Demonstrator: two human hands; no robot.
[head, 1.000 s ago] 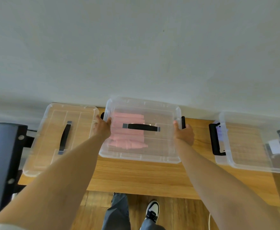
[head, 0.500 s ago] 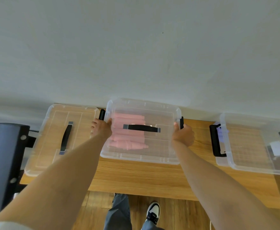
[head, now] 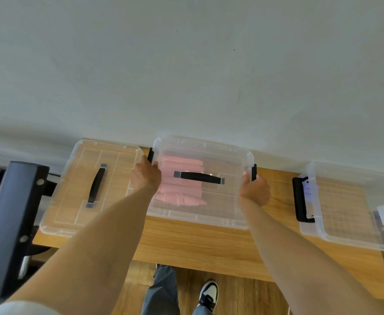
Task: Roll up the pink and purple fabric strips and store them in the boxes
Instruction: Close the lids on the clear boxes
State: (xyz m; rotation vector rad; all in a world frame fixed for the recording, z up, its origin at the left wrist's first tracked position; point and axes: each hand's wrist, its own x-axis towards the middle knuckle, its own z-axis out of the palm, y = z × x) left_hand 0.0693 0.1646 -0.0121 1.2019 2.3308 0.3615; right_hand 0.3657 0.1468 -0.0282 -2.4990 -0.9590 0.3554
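centre of wooden table: lidded clear box holding pink fabric rolls. left hand fingers curled on left black latch; right hand fingers clamped on right black latch. loose lid left; second box right.

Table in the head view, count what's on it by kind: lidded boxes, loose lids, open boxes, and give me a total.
Lidded boxes: 1, the middle box holding pink rolls, with the left hand and right hand at its side latches.
Loose lids: 1, the lid on the left.
Open boxes: 1, the open box on the right.
Total: 3
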